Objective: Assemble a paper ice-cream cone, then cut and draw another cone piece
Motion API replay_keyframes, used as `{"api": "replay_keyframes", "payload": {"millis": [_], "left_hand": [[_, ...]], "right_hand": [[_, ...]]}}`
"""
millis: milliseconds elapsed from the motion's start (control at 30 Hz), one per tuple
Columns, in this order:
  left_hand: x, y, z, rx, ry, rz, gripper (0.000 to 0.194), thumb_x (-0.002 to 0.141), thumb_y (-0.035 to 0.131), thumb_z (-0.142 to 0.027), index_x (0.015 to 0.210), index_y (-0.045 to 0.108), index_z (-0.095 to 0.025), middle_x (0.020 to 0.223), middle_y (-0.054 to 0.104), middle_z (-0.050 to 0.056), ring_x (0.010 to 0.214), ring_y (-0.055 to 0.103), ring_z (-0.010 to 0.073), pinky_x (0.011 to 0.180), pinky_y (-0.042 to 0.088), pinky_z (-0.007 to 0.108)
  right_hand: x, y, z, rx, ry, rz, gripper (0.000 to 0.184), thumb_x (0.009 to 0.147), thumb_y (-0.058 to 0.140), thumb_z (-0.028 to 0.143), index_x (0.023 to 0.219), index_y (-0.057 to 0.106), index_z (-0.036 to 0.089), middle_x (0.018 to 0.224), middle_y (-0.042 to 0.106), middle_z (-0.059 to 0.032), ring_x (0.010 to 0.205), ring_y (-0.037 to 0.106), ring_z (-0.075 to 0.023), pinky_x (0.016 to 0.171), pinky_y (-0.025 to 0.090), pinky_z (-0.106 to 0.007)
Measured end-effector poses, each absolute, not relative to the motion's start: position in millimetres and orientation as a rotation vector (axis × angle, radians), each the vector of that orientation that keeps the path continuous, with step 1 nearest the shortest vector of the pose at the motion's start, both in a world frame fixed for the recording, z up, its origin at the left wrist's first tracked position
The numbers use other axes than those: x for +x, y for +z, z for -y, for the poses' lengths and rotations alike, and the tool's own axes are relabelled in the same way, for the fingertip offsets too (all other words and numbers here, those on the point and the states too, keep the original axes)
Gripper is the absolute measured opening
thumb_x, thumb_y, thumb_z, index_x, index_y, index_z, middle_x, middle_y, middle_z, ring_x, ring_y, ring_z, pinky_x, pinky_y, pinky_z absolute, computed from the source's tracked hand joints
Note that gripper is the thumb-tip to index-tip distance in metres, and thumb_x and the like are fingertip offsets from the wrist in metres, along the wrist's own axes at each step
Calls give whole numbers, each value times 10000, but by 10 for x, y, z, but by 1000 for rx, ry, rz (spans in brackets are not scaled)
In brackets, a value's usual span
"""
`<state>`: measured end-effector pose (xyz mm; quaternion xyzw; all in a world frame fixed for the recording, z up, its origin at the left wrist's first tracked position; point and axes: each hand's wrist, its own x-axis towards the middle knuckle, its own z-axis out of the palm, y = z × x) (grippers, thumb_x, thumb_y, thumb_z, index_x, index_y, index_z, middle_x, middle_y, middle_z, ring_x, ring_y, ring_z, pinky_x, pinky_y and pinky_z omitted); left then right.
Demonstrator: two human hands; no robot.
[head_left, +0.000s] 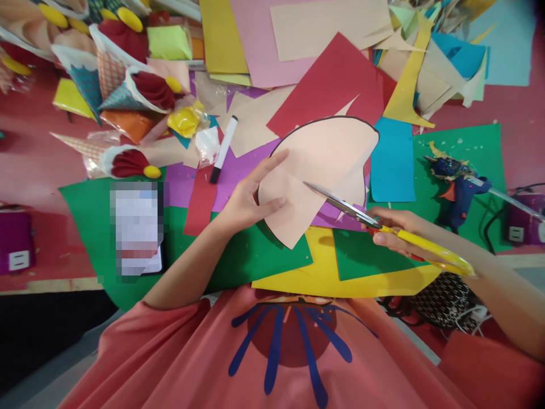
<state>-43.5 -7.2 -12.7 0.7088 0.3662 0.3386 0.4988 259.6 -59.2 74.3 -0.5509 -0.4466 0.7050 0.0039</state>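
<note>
A pale pink paper shape with a dark outline along its edge is in front of me. My left hand grips its left side, thumb on top and fingers partly hidden by the paper. In my right hand is a pair of scissors with yellow handles. The blades lie over the paper and point left, their tips near its middle. Whether the blades are parted is hard to tell. The lower part of the sheet hangs toward me as a pointed flap.
A glue gun rests on green sheets at the right. To the left lie a phone, a marker and several paper cones with red ruffles. Paper scraps are heaped at the back right, near a red sheet.
</note>
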Motion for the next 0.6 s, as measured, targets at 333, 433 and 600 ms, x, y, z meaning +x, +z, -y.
{"api": "replay_keyframes", "payload": {"millis": [333, 433, 600], "left_hand": [[-441, -140, 88, 1718, 816, -843, 733, 828, 680, -426, 1463, 322, -356, 1573, 293, 1, 1448, 291, 302, 1215, 251, 496], [-437, -140, 88, 1719, 818, -840, 735, 827, 682, -421, 1462, 317, -369, 1579, 278, -6, 1446, 295, 303, 1209, 262, 498], [-431, -147, 89, 1693, 830, -837, 761, 808, 705, -411, 1463, 321, -359, 1579, 277, 2, 1443, 304, 303, 1202, 267, 506]], "right_hand": [[2666, 636, 677, -1765, 2052, 1475, 479, 707, 731, 435, 1094, 604, 183, 733, 514, 23, 522, 345, -52, 400, 253, -176], [2708, 581, 687, -1775, 2068, 1516, 504, 718, 707, 495, 1106, 574, 201, 782, 542, 15, 507, 354, -45, 377, 268, -165], [2784, 513, 732, -1647, 1920, 1713, 662, 715, 611, 689, 1130, 585, 174, 731, 533, -6, 595, 466, -97, 434, 378, -181]]}}
